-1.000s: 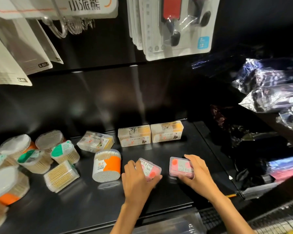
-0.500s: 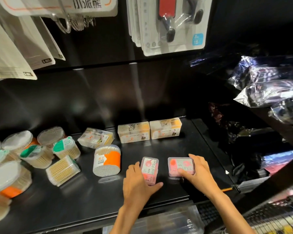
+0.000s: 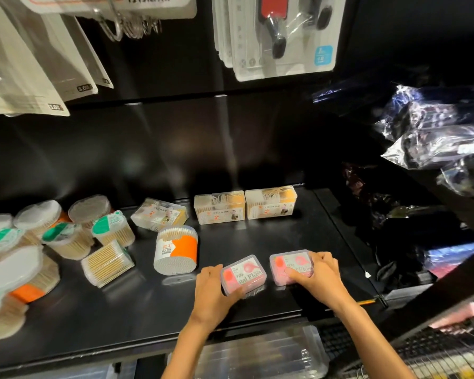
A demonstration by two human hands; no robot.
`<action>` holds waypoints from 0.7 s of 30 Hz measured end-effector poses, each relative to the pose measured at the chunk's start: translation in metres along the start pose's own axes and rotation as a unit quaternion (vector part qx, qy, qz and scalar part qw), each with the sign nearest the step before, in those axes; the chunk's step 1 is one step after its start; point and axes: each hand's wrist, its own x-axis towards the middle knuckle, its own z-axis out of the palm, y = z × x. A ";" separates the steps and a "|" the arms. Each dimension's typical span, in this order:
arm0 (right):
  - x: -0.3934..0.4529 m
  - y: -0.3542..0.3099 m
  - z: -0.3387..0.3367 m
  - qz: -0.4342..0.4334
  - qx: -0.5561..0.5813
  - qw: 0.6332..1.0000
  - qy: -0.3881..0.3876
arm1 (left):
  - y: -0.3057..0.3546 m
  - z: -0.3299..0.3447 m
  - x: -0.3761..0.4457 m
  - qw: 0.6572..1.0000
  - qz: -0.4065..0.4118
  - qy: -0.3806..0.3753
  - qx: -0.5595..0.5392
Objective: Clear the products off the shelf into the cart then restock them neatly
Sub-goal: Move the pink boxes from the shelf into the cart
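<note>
Step now: putting things back on the shelf [image 3: 257, 236] in neat order. This is a guess from how the boxes lie.
Left hand [image 3: 212, 289]: its fingers curl round the left side of a pink floss box [image 3: 244, 273], with the thumb under the near edge. The box looks a little tipped and turned.
Right hand [image 3: 316, 277]: its fingers hold a second pink floss box [image 3: 290, 266] from the right side. This box looks flat on the shelf.
Where the floss boxes are: near the front edge of the shelf, toward the right side, just beside each other with a small gap.
Other things on the shelf: two clear toothpick boxes [image 3: 245, 206] stand in a row at the back edge. A third one [image 3: 160, 214] lies crooked next to them. A tub with an orange label [image 3: 175, 250] stands near the left hand. More round tubs [image 3: 39, 231] sit in a messy bunch by the left edge.
Next move needs: turn the left box straight, lay it flat, and line it up with the right one, side by side and square to the front edge.
Still to do: the crooked box and the messy tubs look like they need tidying too.
</note>
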 end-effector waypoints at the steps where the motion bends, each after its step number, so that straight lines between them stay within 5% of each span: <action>1: -0.001 -0.001 -0.001 -0.006 0.013 1.000 0.000 | 0.001 0.001 0.000 1.000 0.008 0.014 -0.011; 9: -0.021 0.010 -0.001 -0.030 0.201 0.979 0.016 | 0.012 0.001 -0.012 0.994 -0.008 0.042 -0.105; 21: -0.028 0.039 0.011 -0.060 0.205 0.977 0.017 | 0.013 0.009 -0.029 0.984 -0.010 0.091 -0.154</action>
